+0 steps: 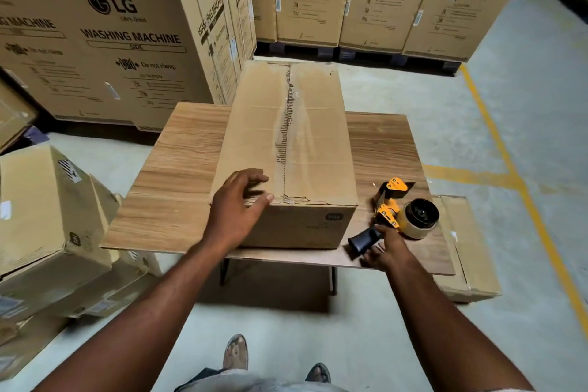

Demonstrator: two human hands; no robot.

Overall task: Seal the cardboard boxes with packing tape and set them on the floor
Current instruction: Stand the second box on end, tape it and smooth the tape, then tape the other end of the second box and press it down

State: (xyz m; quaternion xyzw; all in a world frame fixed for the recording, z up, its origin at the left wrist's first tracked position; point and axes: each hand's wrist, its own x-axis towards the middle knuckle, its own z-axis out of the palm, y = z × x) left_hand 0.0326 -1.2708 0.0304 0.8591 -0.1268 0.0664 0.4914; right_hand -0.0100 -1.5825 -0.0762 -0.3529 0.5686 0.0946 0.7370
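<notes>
We find the long brown cardboard box [254,124] lying lengthwise on the wood-grain table [171,188], its top flaps closed and a strip of clear tape [294,137] running along the centre seam. The left hand [237,204] sits at the box's near left corner, fingers loose and spread, gripping nothing. The right hand [386,250] curls round the black handle of the yellow-and-black tape dispenser [397,210], which rests on the table just beside the box. Tall printed washing-machine cartons [127,35] stand behind.

Tall printed cartons [105,35] stand behind a wooden table [178,175] on grey floor [541,89].
</notes>
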